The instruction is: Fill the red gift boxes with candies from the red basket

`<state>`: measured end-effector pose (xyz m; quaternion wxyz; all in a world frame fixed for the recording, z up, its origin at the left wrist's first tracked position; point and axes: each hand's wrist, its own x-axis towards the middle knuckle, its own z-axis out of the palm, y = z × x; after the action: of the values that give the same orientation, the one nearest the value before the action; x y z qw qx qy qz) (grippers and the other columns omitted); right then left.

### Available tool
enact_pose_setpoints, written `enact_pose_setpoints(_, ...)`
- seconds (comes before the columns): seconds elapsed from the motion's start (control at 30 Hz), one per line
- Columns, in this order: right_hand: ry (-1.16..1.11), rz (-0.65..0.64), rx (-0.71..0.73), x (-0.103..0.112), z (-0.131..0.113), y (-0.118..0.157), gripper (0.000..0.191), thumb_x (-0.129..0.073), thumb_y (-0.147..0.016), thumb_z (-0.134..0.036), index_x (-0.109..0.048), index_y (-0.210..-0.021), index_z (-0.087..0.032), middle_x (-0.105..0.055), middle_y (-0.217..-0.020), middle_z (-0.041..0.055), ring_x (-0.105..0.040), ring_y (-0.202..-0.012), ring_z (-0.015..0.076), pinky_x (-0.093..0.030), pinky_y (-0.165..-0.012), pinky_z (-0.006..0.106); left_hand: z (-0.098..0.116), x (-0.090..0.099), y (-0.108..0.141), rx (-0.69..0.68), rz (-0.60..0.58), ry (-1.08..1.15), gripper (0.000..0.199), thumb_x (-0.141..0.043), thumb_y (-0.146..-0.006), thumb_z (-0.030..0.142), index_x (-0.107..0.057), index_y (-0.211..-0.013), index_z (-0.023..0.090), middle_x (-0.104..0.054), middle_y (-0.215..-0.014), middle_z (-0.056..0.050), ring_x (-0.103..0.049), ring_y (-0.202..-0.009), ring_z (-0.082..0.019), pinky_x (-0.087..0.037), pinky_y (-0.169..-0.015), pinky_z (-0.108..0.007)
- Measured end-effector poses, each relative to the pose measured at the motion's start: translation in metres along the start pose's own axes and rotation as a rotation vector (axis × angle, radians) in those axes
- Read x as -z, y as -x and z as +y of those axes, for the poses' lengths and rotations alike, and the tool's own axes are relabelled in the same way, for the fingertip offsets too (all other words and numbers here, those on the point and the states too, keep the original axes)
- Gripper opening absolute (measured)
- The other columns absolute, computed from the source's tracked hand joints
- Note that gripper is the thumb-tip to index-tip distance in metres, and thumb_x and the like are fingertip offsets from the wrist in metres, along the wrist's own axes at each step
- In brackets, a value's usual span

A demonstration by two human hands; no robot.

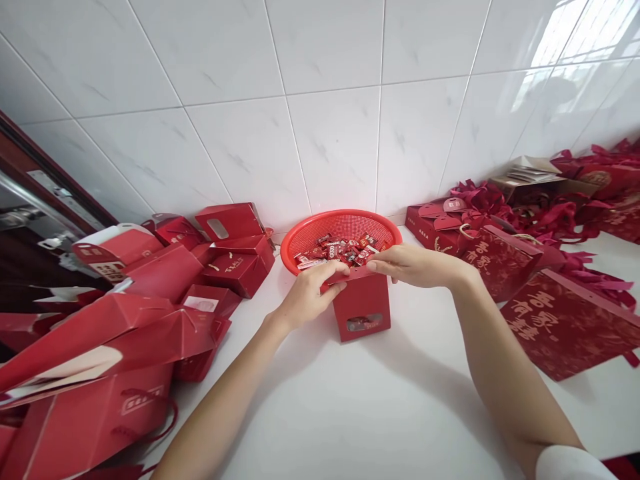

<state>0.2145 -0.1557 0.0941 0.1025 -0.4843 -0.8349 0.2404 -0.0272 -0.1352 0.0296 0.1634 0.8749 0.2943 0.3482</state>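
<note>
Red card now: the small box [363, 300] stands upright mid-table, on the near side of the red colander [343, 214] with its wrapped sweets [334, 251]. I've got the left hand [304, 295] pinching the box's top left corner between thumb and fingers. Over on the right, the right hand [425, 265] lies with fingertips on the top edge; pinching or just resting, I cannot tell. Red boxes [240, 268] crowd the left, printed bags [570, 323] the right, all on the white table [330, 420].
</note>
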Motion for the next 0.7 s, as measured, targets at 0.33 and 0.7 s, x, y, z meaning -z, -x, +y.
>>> enact_pose_setpoints(0.33, 0.034, -0.017, 0.001, -0.006, 0.01, -0.011, 0.033, -0.05, -0.093, -0.024, -0.037, -0.062, -0.02, -0.039, -0.059, -0.0038, -0.032, -0.055, 0.0106, -0.023, -0.054, 0.03, 0.003, 0.006, 0.0, 0.045, -0.076, 0.044, 0.017, -0.06, -0.093, 0.031, -0.07, -0.103, 0.022, -0.076, -0.104, -0.003, -0.071, -0.097, -0.02, -0.057, -0.086, -0.032)
enact_pose_setpoints(0.7, 0.075, 0.088, 0.042, 0.028, 0.012, 0.033, 0.032, -0.048, -0.091, -0.034, -0.047, -0.062, -0.019, -0.043, -0.06, -0.0014, -0.037, -0.056, 0.012, -0.029, -0.055, 0.028, -0.003, 0.003, 0.002, 0.221, -0.059, 0.238, 0.057, -0.063, -0.09, 0.048, -0.05, -0.141, 0.024, -0.071, -0.123, -0.01, -0.071, -0.108, -0.025, -0.058, -0.096, -0.04)
